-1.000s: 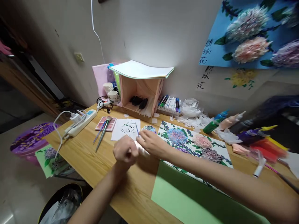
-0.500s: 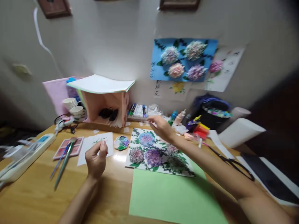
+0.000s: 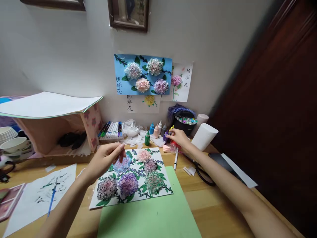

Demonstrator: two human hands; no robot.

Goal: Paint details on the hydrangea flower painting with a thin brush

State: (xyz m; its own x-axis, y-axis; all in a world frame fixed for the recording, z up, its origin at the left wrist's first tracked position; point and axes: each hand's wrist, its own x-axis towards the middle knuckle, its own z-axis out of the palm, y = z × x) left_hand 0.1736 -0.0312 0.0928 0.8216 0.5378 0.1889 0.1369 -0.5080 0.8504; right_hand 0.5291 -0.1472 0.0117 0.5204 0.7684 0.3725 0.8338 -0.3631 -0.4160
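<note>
My right hand (image 3: 180, 138) reaches to the back of the table, its fingers closed around a small purple paint bottle (image 3: 165, 136). My left hand (image 3: 105, 160) hovers over the left part of the flower picture (image 3: 155, 158), with its fingers curled and pinched together. What it holds, if anything, I cannot make out. The picture carries several raised, ruffled blossoms in purple, pink, blue and green, with painted leaves. It rests partly on a sheet of green paper (image 3: 151, 219). A green paint bottle (image 3: 147, 138) stands near the picture's far edge.
Behind stand more paint bottles (image 3: 156, 131), a marker set (image 3: 112, 130) and a black tub (image 3: 184, 120) of pens. Black scissors (image 3: 204, 177) and a white pen (image 3: 176, 158) lie right. A brush (image 3: 52, 200) rests on paint-marked paper (image 3: 29, 206). A pink box (image 3: 92, 127) stands left.
The view has swung to the right. My right hand has moved from above the picture's far edge to the purple paint bottle. My left hand has come over the picture.
</note>
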